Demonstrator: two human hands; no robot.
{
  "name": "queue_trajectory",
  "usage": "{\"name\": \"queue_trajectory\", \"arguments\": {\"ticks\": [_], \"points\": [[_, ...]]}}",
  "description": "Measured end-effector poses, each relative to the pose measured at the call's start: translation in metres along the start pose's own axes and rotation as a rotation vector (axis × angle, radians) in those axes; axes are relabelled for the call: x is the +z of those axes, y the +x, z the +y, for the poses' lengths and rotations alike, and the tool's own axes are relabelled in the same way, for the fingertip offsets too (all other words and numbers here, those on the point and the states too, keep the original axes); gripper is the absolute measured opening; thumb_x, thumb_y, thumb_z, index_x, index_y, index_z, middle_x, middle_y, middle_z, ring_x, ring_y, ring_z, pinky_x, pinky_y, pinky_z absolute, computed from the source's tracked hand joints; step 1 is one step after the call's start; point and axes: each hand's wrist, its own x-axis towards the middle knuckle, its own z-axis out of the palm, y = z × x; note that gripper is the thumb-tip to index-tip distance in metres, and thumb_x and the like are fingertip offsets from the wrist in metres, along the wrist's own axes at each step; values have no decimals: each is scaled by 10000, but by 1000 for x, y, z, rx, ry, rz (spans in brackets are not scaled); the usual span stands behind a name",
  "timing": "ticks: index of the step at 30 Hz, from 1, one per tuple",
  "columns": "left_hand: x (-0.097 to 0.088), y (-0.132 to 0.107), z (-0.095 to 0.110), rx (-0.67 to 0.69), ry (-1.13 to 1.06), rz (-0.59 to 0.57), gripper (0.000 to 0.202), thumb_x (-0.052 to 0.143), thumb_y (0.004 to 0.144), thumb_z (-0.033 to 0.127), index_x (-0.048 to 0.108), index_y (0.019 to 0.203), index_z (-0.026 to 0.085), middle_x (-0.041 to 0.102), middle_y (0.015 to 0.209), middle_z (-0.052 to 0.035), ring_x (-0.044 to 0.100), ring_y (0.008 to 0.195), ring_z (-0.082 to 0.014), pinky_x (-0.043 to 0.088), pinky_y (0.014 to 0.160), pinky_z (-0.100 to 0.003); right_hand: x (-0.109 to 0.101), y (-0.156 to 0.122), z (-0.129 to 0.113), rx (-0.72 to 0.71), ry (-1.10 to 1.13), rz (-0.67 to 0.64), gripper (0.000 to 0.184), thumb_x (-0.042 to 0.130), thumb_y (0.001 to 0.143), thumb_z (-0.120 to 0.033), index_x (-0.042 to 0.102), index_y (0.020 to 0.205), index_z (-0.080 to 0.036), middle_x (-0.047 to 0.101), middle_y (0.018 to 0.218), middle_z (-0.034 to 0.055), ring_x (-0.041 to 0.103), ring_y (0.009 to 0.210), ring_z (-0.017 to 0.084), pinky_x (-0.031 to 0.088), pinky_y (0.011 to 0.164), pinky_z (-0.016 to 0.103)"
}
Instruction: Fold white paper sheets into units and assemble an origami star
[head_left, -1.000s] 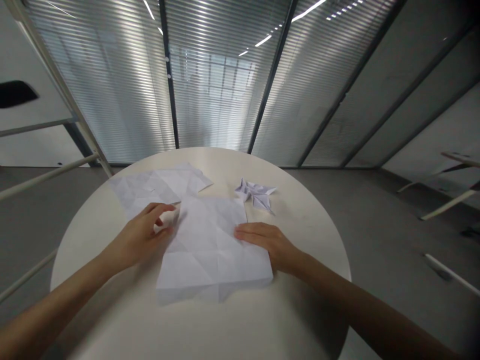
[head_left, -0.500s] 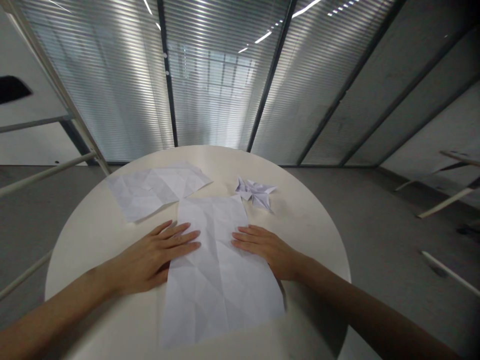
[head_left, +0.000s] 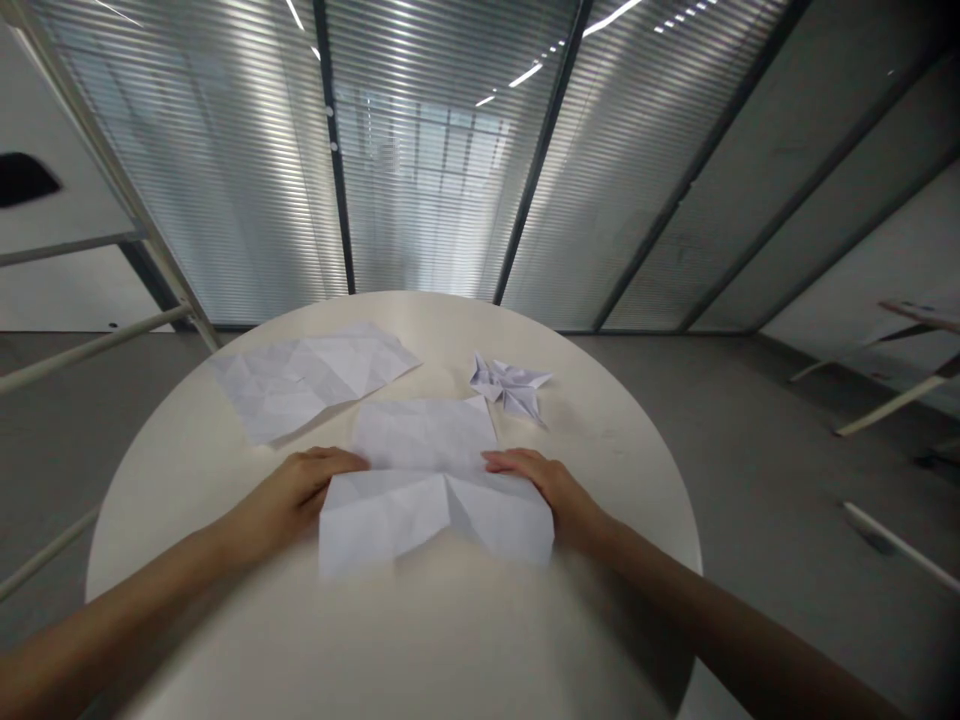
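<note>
A creased sheet of white paper (head_left: 422, 438) lies in front of me, its near half bent up off the table. A peak stands out in the middle of the raised edge. At its left side my left hand (head_left: 294, 497) grips the paper, the fingers partly hidden behind the raised flap. My right hand (head_left: 551, 492) holds the opposite side, fingertips resting on top near the bend and thumb out of sight. Just beyond the sheet's far right corner sits a small folded paper figure (head_left: 511, 386) with pointed tips.
Another creased sheet (head_left: 319, 375) lies at the back left of the round white table (head_left: 420, 640), one edge lifted slightly. Pale metal bars (head_left: 90, 350) stand left of the table. Behind it is a glass partition with blinds (head_left: 427, 200).
The sheet was lying flat with both hands spread on it. Its near half has now been lifted and bent away from me, and both hands have closed on its sides.
</note>
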Motion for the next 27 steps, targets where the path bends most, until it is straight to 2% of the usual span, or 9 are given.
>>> {"name": "queue_trajectory", "arguments": {"ticks": [3,7,9,11,14,17,20,23,27], "points": [[8,6,3,-173,-153,138,282,518,849,402,641,1016,211,693,971,-53,651,847,-227,508,707,-295,4,9,-9,232,112,113,587,536,825,-285,360,1376,-188,699,940,80,657,818,212,508,706,329],[20,14,-5,-337,73,271,391,513,831,442,557,1123,186,601,624,11,575,563,-180,422,525,-268,7,25,-15,512,20,256,685,528,836,-283,225,1441,-179,556,532,-63,523,456,148,448,493,268],[25,17,-8,-326,218,309,547,543,803,431,434,1281,188,578,645,24,574,587,-190,425,552,-285,8,30,-14,495,-56,308,753,566,807,-260,185,1453,-207,602,626,-34,540,484,153,480,532,297],[27,19,-7,-287,363,378,733,576,773,406,275,1401,177,620,831,-31,610,759,-249,469,673,-350,9,32,-12,447,-162,356,815,607,768,-231,172,1457,-240,655,915,63,612,634,188,522,627,356],[30,21,-1,-181,589,430,803,573,769,290,169,1453,172,509,1256,-172,498,1127,-358,418,912,-489,12,33,-11,358,-351,394,861,651,726,-198,195,1454,-253,478,1309,152,563,1065,307,490,856,484],[31,27,5,6,699,259,758,501,758,102,226,1444,270,205,1520,-126,214,1371,-361,237,1076,-547,13,36,-13,205,-485,335,791,629,722,-146,287,1426,-260,302,1463,126,306,1327,344,336,1031,550],[30,36,5,84,662,-33,784,450,731,30,270,1424,351,72,1562,-33,66,1417,-331,127,1110,-572,9,42,-12,30,-494,98,743,540,702,-52,364,1395,-255,215,1522,84,143,1405,294,198,1115,519],[24,46,4,56,532,-252,798,421,703,20,296,1413,362,119,1552,-15,84,1416,-311,135,1096,-598,0,50,-9,-29,-438,-125,768,490,676,-27,355,1408,-217,192,1536,88,81,1421,260,126,1137,496],[11,56,4,44,375,-321,740,418,681,24,426,1336,368,263,1514,9,156,1408,-299,124,1077,-634,-10,64,-6,-1,-314,-397,831,573,706,-145,230,1461,-189,126,1543,133,79,1418,287,102,1128,525]]}}
